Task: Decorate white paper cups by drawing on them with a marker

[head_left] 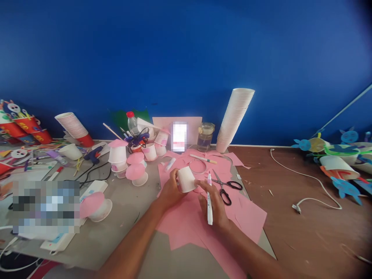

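Note:
A plain white paper cup (186, 179) is tilted in my left hand (171, 190), whose fingers wrap round its left side. My right hand (216, 203) holds a white marker (209, 209) with a pink tip end pointing up and away from me; its index finger reaches to the cup's right side. Under both hands lie overlapping sheets of pink paper (186, 228). Black-handled scissors (223, 186) rest spread on the paper just right of my right hand. Beyond the cup are a roll of tape (197, 166) and another pen (202, 159).
Tall stacked white cups (235, 120) lean by the blue wall, beside a lidded glass jar (205, 137) and a lit phone (179, 136). Cups topped with pink paper (136, 172) stand left, near a glue gun (94, 153) and power strip (95, 188). A white cable (308, 174) lies right.

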Demonstrator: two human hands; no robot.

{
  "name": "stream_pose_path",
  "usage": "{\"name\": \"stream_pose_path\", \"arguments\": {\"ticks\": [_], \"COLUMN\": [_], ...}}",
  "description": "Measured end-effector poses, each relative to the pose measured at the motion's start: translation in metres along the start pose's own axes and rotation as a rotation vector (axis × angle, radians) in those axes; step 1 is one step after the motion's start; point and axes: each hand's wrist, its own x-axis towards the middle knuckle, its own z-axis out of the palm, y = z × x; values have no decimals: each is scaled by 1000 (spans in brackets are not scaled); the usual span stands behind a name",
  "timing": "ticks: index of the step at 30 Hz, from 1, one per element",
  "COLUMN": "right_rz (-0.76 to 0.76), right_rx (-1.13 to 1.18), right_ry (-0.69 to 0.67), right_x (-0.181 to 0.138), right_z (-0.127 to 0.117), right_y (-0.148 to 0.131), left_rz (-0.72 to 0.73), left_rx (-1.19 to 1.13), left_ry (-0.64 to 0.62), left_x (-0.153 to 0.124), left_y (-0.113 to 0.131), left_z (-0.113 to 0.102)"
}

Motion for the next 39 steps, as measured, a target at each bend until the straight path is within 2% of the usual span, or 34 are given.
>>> {"name": "stream_pose_path", "arguments": {"ticks": [6, 11, 14, 18, 21, 39], "right_rz": [-26, 4, 85, 242, 303, 327], "right_rx": [43, 221, 280, 252, 239, 250], "right_ry": [91, 52, 58, 77, 67, 39], "right_x": [2, 7, 7, 3, 2, 6], "right_z": [-4, -8, -8, -6, -4, -4], "right_y": [0, -7, -10, -11, -11, -9], "left_rz": [7, 8, 18, 22, 26, 14], "left_rx": [110, 140, 154, 152, 163, 190], "left_ry": [-15, -41, -42, -42, -45, -78], "left_x": [0, -2, -2, -2, -2, -1], "left_y": [4, 11, 12, 10, 9, 9], "left_z": [0, -1, -1, 0, 0, -1]}}
